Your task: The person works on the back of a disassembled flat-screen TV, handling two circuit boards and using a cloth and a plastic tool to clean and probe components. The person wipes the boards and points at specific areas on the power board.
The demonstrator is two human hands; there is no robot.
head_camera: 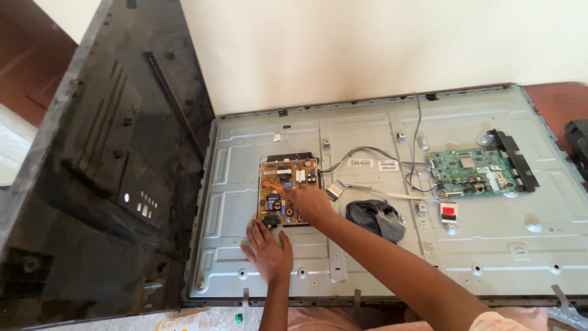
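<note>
A flat-screen set lies face down, its grey metal chassis bare. A brown power board is fixed left of centre. My right hand reaches over that board's right side, gripping a thin orange tool whose tip rests on the board. My left hand lies flat with fingers spread on the chassis just below the board's lower edge. Grey wires run from the power board to a green main board on the right.
The black plastic back cover stands tilted at the left. A dark cloth lies on the chassis by my right forearm, a flat ribbon cable beside it. A cream wall rises behind, and a black object sits at the right edge.
</note>
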